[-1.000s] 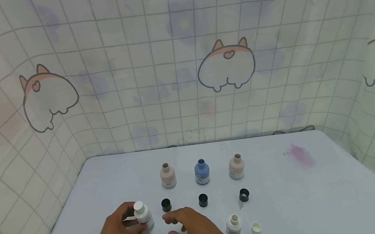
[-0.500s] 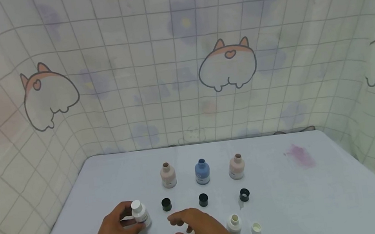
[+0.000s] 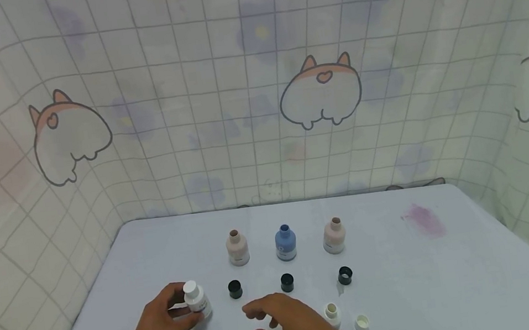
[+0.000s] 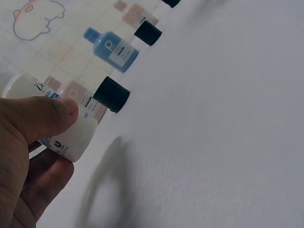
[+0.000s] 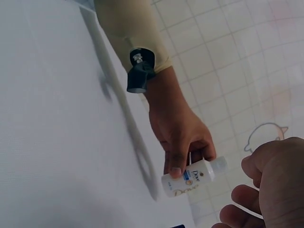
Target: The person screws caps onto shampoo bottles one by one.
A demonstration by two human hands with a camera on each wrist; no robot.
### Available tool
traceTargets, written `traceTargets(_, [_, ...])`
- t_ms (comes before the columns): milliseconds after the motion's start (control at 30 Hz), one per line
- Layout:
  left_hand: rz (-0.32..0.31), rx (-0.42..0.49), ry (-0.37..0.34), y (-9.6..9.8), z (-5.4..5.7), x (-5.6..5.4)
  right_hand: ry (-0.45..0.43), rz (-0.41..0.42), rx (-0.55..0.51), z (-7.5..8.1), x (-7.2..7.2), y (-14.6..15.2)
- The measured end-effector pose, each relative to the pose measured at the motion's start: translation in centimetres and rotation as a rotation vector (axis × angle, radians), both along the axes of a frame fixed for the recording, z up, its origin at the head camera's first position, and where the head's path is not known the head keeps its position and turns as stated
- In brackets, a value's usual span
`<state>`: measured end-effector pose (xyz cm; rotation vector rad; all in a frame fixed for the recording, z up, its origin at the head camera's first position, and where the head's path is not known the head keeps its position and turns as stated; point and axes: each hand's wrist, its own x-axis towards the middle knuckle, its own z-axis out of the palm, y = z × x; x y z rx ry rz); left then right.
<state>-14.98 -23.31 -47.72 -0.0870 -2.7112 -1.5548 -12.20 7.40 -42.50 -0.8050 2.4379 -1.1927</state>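
Observation:
My left hand (image 3: 157,324) grips a small white Dove bottle (image 3: 201,305) around its body, thumb on the near side. The bottle is slightly tilted and its white cap (image 3: 191,288) is on. In the right wrist view, the label of the bottle (image 5: 190,177) faces the camera. My right hand (image 3: 292,323) hovers to the right with fingers loosely bent and nothing in them. Behind its wrist stands a second white bottle (image 3: 333,318) with an uncovered neck, partly hidden by the hand. A loose white cap (image 3: 362,323) lies beside that bottle.
Across the back of the white table (image 3: 411,290) stand a pink bottle (image 3: 238,251), a blue bottle (image 3: 285,244) and another pink bottle (image 3: 334,238), all uncapped. In front of them lie black caps, at left (image 3: 234,289), middle (image 3: 287,282) and right (image 3: 345,275). A patterned curtain hangs behind.
My right hand has drifted right, away from the held bottle. My left hand and its bottle have shifted slightly left. The standing bottles and loose caps have stayed in place.

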Motion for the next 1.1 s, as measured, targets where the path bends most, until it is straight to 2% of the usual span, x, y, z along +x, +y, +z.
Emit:
traceTargets(167, [0.003,0.005,-0.007,-0.4,-0.1,-0.2,0.054,0.018,-0.016,0.3,0.3,0.6])
traceTargets(400, [0.000,-0.004,0.015,-0.6,-0.2,-0.5,0.058,0.014,-0.022,0.5,0.4,1.4])
traceTargets(767, [0.012,-0.018,0.021,-0.8,-0.1,-0.7,0.140,0.012,-0.042,0.9,0.8,2.4])
traceTargets(1100, [0.018,-0.025,0.022,-1.1,-0.1,-1.2,0.113,-0.014,-0.028,1.7,0.8,3.0])
